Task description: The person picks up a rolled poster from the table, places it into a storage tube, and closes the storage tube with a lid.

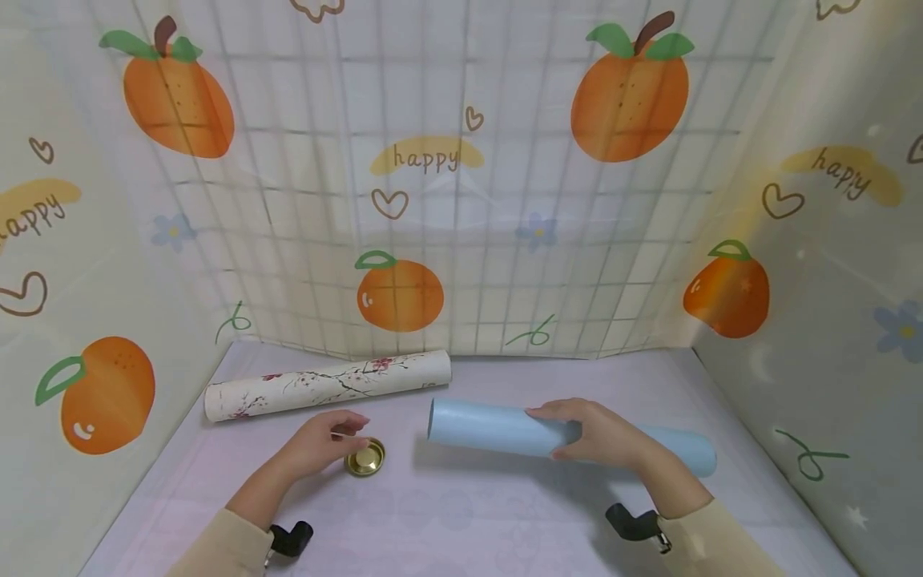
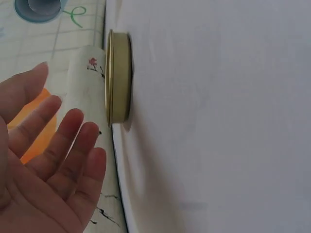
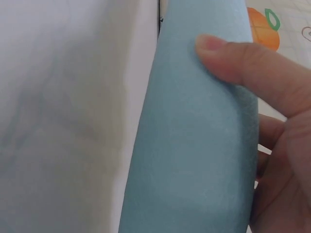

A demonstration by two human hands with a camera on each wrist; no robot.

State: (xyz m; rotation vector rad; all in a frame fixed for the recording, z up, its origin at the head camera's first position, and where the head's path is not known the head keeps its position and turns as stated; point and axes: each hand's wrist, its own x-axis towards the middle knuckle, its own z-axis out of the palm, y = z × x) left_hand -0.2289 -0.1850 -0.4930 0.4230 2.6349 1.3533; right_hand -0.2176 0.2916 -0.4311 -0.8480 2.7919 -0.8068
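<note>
A light blue cardboard tube [image 1: 490, 426] is gripped near its middle by my right hand [image 1: 602, 433]. The right wrist view has the thumb [image 3: 248, 63] lying across the tube, with the other fingers mostly hidden behind it. The tube casts a shadow on the table, and its open end [image 2: 44, 7] faces the left wrist camera. My left hand [image 1: 323, 442] hovers beside a round gold metal cap [image 1: 364, 457] on the table. Its loosely bent fingers [image 2: 73, 160] hold nothing, and a gap separates them from the cap in the left wrist view.
A white roll [image 1: 328, 385] printed with plum blossom branches lies at the back left. Pale cloth covers the table [image 1: 447, 521]. Curtains [image 1: 505, 264] with orange fruit prints enclose the back and both sides. Black wrist cameras [image 1: 292, 538] sit at the cuffs.
</note>
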